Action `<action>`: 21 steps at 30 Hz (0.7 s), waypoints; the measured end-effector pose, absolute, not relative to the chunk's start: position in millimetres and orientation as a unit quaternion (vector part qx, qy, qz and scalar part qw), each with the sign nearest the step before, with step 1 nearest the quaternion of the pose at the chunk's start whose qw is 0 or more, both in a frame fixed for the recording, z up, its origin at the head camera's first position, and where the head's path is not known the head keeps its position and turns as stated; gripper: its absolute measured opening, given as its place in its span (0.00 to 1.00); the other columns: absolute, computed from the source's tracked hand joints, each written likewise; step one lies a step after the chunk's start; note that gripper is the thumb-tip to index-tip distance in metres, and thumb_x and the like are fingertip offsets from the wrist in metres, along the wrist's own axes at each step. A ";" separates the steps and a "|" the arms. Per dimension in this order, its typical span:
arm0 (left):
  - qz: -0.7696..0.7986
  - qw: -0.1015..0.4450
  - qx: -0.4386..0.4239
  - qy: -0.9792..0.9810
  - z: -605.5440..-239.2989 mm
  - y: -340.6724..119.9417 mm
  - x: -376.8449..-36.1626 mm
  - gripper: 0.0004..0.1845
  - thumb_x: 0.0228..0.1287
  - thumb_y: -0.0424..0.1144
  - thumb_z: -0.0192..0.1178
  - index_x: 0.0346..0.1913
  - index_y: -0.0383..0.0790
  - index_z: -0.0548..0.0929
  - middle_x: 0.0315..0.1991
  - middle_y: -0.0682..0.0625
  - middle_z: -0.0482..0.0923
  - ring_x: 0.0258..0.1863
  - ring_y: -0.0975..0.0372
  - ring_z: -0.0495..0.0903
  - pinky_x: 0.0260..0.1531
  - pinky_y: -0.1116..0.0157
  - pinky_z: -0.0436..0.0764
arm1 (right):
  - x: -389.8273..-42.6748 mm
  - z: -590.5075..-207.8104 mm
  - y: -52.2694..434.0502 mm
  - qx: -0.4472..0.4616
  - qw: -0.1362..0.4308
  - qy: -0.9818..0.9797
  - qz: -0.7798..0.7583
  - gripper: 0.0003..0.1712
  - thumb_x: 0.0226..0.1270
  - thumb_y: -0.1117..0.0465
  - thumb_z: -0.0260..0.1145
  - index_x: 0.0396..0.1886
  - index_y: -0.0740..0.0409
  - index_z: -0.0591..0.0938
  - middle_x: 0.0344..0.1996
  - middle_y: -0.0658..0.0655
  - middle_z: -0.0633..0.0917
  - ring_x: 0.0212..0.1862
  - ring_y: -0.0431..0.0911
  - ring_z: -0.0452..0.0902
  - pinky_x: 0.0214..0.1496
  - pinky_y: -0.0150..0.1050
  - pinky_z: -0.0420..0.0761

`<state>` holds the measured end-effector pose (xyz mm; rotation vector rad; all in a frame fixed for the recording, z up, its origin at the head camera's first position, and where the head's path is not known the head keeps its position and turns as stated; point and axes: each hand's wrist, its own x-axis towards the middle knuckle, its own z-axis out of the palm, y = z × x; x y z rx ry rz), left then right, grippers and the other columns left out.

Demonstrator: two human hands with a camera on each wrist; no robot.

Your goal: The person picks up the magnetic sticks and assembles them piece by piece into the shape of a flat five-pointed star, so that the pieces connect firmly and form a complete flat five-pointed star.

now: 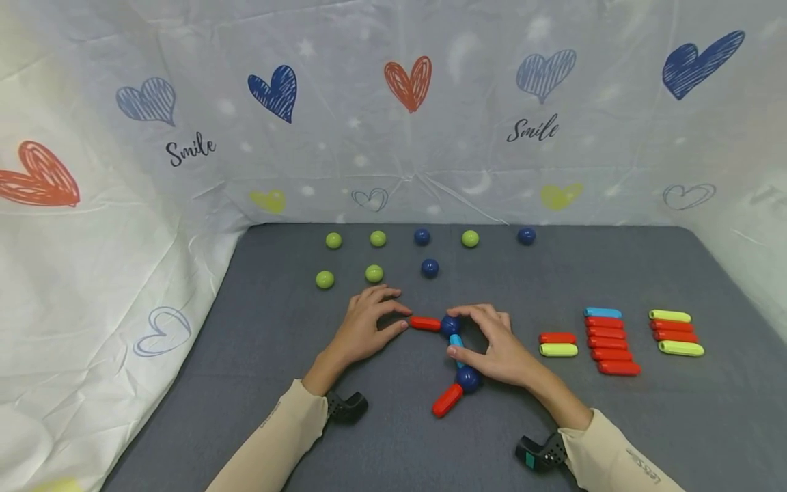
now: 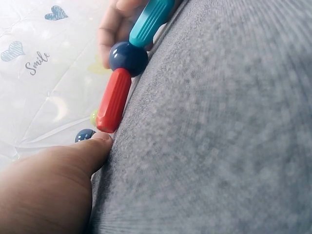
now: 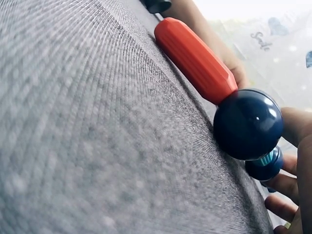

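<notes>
A zigzag chain of magnetic building sticks and balls lies on the grey table. It runs from a red stick (image 1: 425,323) to a dark blue ball (image 1: 451,324), a light blue stick (image 2: 151,20), a second dark blue ball (image 3: 248,124) and another red stick (image 1: 447,400). My right hand (image 1: 501,345) grips the chain around the upper ball and light blue stick, its thumb across the stick and its fingers at the ball's far side. My left hand (image 1: 369,321) rests with loosely bent fingers, thumb tip right by the free end of the upper red stick.
Several green balls (image 1: 374,273) and dark blue balls (image 1: 430,268) stand in rows toward the back. On the right lie a stack of red sticks (image 1: 612,344) and smaller groups with yellow sticks (image 1: 558,350). A printed white cloth (image 1: 332,157) hangs behind the table.
</notes>
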<state>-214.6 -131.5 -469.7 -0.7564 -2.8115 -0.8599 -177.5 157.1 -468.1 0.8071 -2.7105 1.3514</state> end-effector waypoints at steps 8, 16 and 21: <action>-0.286 0.053 -0.248 -0.924 -469.0 -132.6 -213.9 0.11 0.69 0.49 0.66 0.52 0.56 0.89 0.69 0.49 0.75 0.76 0.50 0.63 0.71 0.42 0.59 | -179.4 -469.8 157.1 0.266 0.023 -0.848 0.457 0.27 0.64 0.54 0.75 0.61 0.52 0.79 0.61 0.51 0.82 0.62 0.47 0.69 0.58 0.48 0.56; -0.284 0.054 -0.249 -0.924 -468.4 -132.9 -214.0 0.11 0.69 0.49 0.67 0.51 0.56 0.89 0.68 0.49 0.76 0.76 0.50 0.63 0.70 0.42 0.60 | -178.8 -467.9 156.7 0.278 0.026 -0.848 0.451 0.32 0.64 0.54 0.75 0.67 0.54 0.78 0.62 0.51 0.82 0.62 0.48 0.69 0.59 0.49 0.57; -0.287 0.053 -0.248 -0.924 -468.2 -132.0 -214.3 0.11 0.69 0.48 0.67 0.51 0.56 0.89 0.67 0.49 0.76 0.74 0.51 0.65 0.69 0.43 0.61 | -178.7 -468.0 157.3 0.279 0.028 -0.851 0.443 0.31 0.65 0.53 0.74 0.67 0.51 0.79 0.60 0.50 0.82 0.61 0.46 0.69 0.56 0.49 0.57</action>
